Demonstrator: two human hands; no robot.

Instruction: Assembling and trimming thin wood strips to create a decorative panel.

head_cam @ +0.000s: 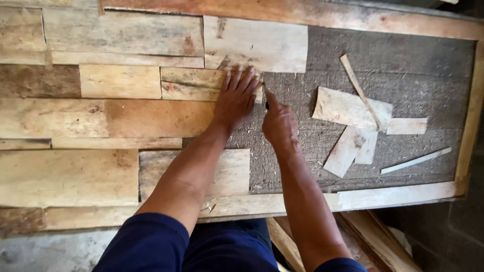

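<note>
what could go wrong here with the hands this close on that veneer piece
1. The left hand lies flat on the thin wood piece, fingers right beside the small dark tool in the right hand; a slip could likely catch a fingertip.
2. The piece's edge looks frayed, so it may split or splinter under pressure.
3. The loose offcuts on the bare board could shift if an arm brushes them.

The veneer piece (194, 84) is a thin, pale brown strip of wood with darker grain streaks and a lengthwise split line through its middle. It lies flat among other patchwork pieces on the coarse grey-brown board (403, 65), its right end at the edge of the bare area. The left hand (236, 98) presses flat on that end, fingers spread; the right hand (279, 123) pinches a small dark tool just beside it.
</note>
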